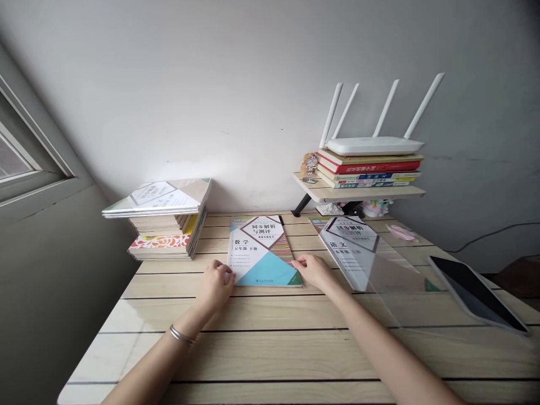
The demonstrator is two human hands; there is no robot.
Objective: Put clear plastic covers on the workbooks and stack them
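Note:
A math workbook (265,269) with a white, blue and striped cover lies flat on the table in front of me. My left hand (216,286) is at its lower left edge, fingers curled against it. On the opposite side my right hand (311,270) pinches the right edge near the lower corner. Just right of that hand lies a second workbook (348,253), with a clear plastic sheet (392,281) spread over it and onto the table. The undersides of both hands' fingers are partly hidden.
A stack of books (164,236) stands at the back left. At the back right, a small raised shelf (358,194) bears more books (371,169) and a white router (375,146). A tablet (478,295) and a pink item (403,233) lie on the slatted table (270,354).

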